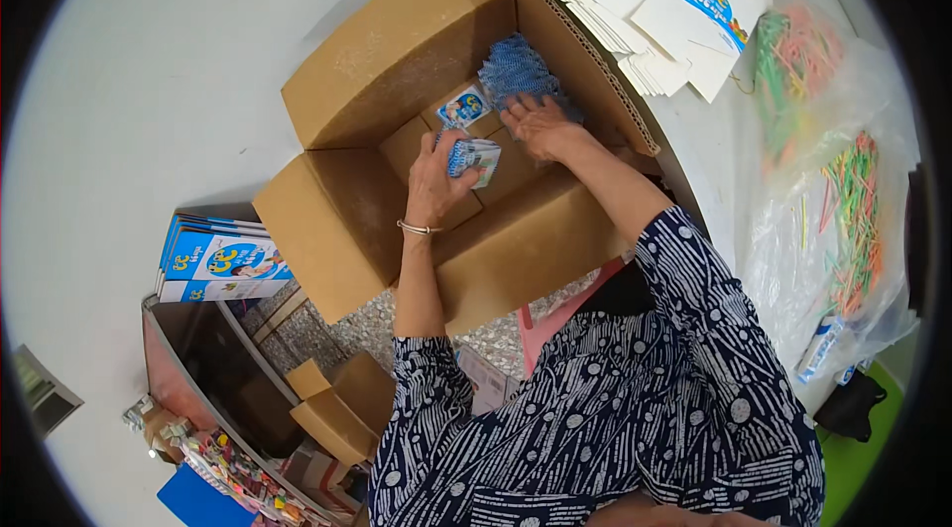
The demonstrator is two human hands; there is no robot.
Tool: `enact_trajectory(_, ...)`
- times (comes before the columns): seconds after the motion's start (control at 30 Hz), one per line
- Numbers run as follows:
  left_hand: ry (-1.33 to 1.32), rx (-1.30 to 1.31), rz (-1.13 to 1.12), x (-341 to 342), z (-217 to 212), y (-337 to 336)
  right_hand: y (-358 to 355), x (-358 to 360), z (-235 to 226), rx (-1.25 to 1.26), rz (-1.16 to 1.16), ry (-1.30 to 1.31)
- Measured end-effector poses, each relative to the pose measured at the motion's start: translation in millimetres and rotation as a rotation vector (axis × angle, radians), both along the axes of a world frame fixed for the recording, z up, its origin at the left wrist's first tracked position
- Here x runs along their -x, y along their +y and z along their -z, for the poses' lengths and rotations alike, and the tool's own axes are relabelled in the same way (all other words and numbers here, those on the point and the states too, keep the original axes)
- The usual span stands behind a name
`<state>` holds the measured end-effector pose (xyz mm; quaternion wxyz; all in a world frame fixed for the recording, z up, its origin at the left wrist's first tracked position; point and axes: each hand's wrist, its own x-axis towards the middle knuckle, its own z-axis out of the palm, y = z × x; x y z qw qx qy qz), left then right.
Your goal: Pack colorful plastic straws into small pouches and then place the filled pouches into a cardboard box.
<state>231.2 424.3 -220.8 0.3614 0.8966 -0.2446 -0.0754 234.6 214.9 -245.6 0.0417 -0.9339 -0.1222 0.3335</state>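
I see my left hand point(434, 175) closed on a small stack of packets point(474, 160), thumb and fingers wrapped round its sides; their edges show a fine blue-and-white pattern. The wrist carries a smooth, pale bracelet point(419, 229), and the forearm rises nearly straight, back of the hand up. My right hand point(538, 127) reaches in diagonally, palm down, fingers extended against the near end of a ridged blue pile point(519, 69); whether they grip any of it, I cannot tell. The held stack is over the inside of an open cardboard box point(352, 225), and the pile sits in its far right corner. Beside the pile, a glossy printed card point(462, 109) lies flat. The box is plain brown, its flaps folded outward, one edge showing corrugation. Past it, I have stiff white printed sheets point(659, 11) fanned at upper right, and a crinkled clear bag point(783, 274) of thin coloured strands point(855, 220).
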Motion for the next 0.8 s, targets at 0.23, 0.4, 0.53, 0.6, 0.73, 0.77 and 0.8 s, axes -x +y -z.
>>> enact_trajectory(0.23,0.068,-0.007,-0.032,-2.1,-12.6,0.0,11.7,-18.8,57.7,0.056,-0.252,-0.090)
enact_trajectory(0.4,0.094,-0.034,-0.023,-2.3,-10.0,-1.8,11.1,-18.6,66.3,0.166,-0.341,-0.155)
enact_trajectory(0.53,0.114,-0.040,-0.022,-0.2,-9.0,-0.7,16.4,-9.8,58.0,0.328,-0.489,-0.245)
enact_trajectory(0.6,0.131,-0.047,-0.027,1.2,-7.9,-2.2,19.3,-8.0,55.0,0.350,-0.509,-0.252)
enact_trajectory(0.73,0.134,-0.014,-0.015,5.1,-10.2,-6.1,20.9,-2.9,49.0,0.318,-0.502,-0.213)
enact_trajectory(0.77,0.133,-0.017,-0.018,4.9,-11.1,-5.7,21.4,-3.4,47.7,0.315,-0.505,-0.215)
enact_trajectory(0.8,0.127,-0.004,-0.010,4.1,-12.2,-5.4,21.4,-5.7,46.5,0.277,-0.407,-0.160)
